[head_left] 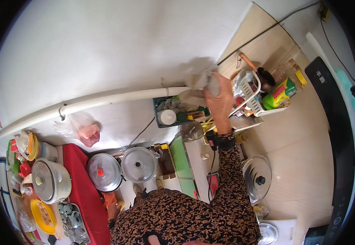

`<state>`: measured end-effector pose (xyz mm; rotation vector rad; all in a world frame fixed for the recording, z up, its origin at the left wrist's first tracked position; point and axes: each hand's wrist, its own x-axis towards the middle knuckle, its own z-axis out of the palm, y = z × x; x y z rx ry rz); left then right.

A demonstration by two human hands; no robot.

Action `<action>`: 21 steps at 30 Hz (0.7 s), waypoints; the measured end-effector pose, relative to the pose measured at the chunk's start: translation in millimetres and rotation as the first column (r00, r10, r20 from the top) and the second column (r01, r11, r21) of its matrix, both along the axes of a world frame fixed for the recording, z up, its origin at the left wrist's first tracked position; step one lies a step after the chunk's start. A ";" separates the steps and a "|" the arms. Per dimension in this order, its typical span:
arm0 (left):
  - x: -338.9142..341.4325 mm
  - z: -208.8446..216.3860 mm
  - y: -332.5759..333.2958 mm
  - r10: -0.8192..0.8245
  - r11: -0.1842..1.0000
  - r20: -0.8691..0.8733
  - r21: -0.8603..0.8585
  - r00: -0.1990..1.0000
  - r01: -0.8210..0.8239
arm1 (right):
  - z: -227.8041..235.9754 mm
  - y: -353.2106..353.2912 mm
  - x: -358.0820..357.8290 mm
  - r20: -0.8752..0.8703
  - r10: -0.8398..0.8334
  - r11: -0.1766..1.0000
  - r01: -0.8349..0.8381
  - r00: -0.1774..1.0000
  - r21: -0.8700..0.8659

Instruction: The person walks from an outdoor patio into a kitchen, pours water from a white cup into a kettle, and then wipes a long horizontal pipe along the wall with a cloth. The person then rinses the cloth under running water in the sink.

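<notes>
My right hand (220,96) reaches up to the wall with its fingers closed on a grey cloth (201,83). The cloth is bunched over the right end of a long white pipe (116,98) along the wall. Low down, my left hand (114,210) hangs beside a table with a red tablecloth (77,183). An orange, soft-looking thing (109,199) is right by that hand; whether the fingers hold it is unclear, as they are small and partly hidden.
A bag of meat (89,134) hangs from the pipe. Below are a green basket (161,122) and two lidded pots (138,164). To the right stand a white basket (253,98), a pan (265,79), a yellow-capped bottle (283,92) and a pot lid (259,179). A rice cooker (51,181) stands left.
</notes>
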<state>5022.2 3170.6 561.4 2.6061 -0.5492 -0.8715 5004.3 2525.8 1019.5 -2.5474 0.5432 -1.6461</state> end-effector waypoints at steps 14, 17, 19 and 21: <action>-24.7 37.3 -55.5 0.037 0.999 -0.089 0.035 0.995 -0.034 | -84.2 -82.2 -35.4 -0.207 -0.343 0.917 0.374 0.916 0.136; -45.0 22.0 -41.3 0.034 0.998 -0.119 0.056 0.992 -0.028 | -81.9 -61.8 -21.8 -0.142 -0.186 0.966 0.207 0.972 0.153; -56.6 11.8 -38.1 0.024 0.999 -0.106 0.049 0.994 -0.019 | -76.3 -49.0 -12.4 -0.171 0.019 0.994 -0.001 0.985 0.107; -63.7 5.9 -38.4 0.019 0.999 -0.105 0.043 0.994 -0.015 | -69.3 -43.1 -9.2 -0.244 0.205 0.976 -0.178 0.948 0.127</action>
